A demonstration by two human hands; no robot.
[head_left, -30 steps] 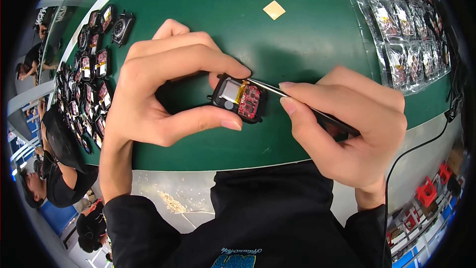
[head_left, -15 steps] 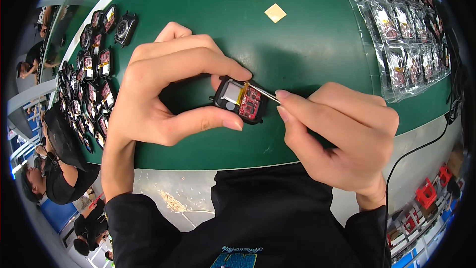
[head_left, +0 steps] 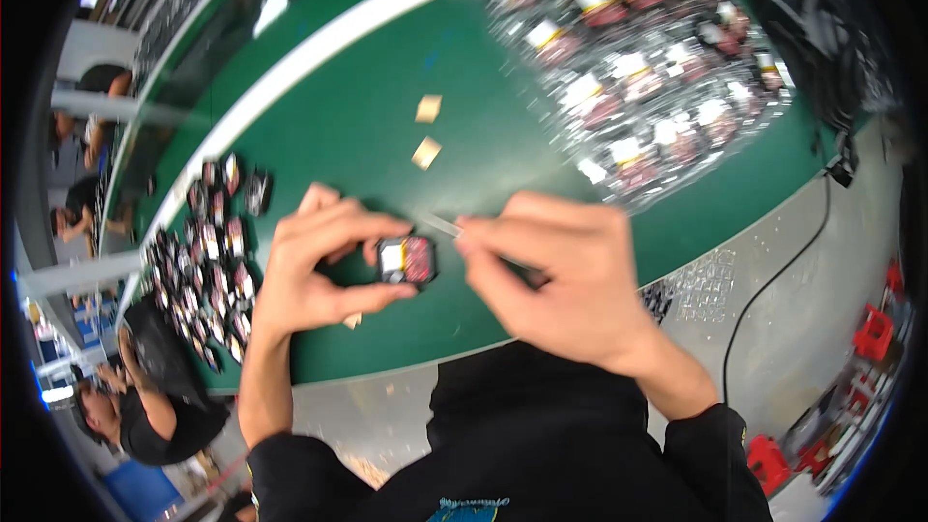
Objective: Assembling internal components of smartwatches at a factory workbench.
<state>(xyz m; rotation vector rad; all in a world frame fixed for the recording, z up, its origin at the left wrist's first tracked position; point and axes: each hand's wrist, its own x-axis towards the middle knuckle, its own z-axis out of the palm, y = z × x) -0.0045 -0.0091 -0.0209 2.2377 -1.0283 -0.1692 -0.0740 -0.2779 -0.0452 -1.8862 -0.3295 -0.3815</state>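
Device housing (head_left: 407, 261), small, black, open-faced: sitting in the air over the bench (head_left: 338, 150), inward of its near edge. Pale block, yellow strip and red circuit board are showing inside. Left hand (head_left: 298, 256) is clamping it by opposite rims, index fingertip at the far side, thumb at the near side. Right hand (head_left: 561, 275) is pinching slim metal tweezers (head_left: 444, 224) between thumb and index finger. Their tip is blurring, pointing just beyond the housing's far right corner, seemingly apart from it; cannot tell whether the prongs are meeting.

Close by, a small tan piece (head_left: 353, 320) is lying under the left thumb, toward the near edge. Two tan squares (head_left: 427, 130) are lying farther in, near each other, mid-bench.

Toward the left edge, a crowd of similar housings (head_left: 208, 261) is spreading; one dark unit (head_left: 258, 191) is resting at its inner side. Toward the far right corner, clear plastic trays (head_left: 619, 184) are holding many more, smeared by blur. Beyond the right edge, a black cable (head_left: 732, 319) is hanging; red stools (head_left: 872, 331) are standing on the floor. Past the left edge, a co-worker in black (head_left: 155, 425) is sitting.
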